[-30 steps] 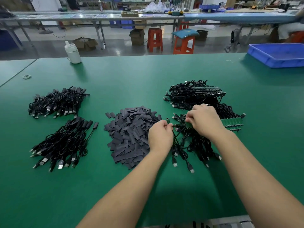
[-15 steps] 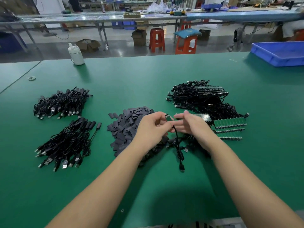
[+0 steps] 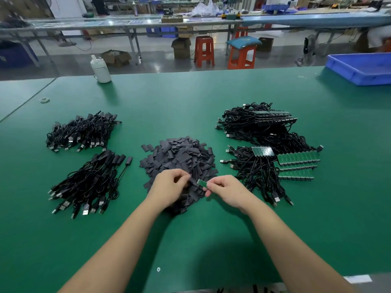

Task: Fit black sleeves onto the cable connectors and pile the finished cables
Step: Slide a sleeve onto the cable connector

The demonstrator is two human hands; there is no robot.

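Over the sleeve pile (image 3: 179, 157) on the desk (image 3: 190, 240), the right hand (image 3: 227, 190) pinches a green connector board (image 3: 202, 183); the left hand (image 3: 169, 187) pinches its black end — sleeve or cable, hard to tell.

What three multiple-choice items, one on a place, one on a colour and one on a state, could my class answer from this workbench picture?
1. Where does the heap of loose black sleeves lie?
A. in the blue tray
B. at mid-table, between the cable piles
C. on the floor

2. What colour is the small board held between the hands?
A. green
B. red
C. white

3. What is the right hand doing?
A. lying flat on the table
B. hanging idle
C. pinching the board's end

Answers: 1 B, cable piles lie on either side of it; 2 A, it matches the green boards stacked at right; 3 C, its fingertips close on the board while the left hand holds the other end.
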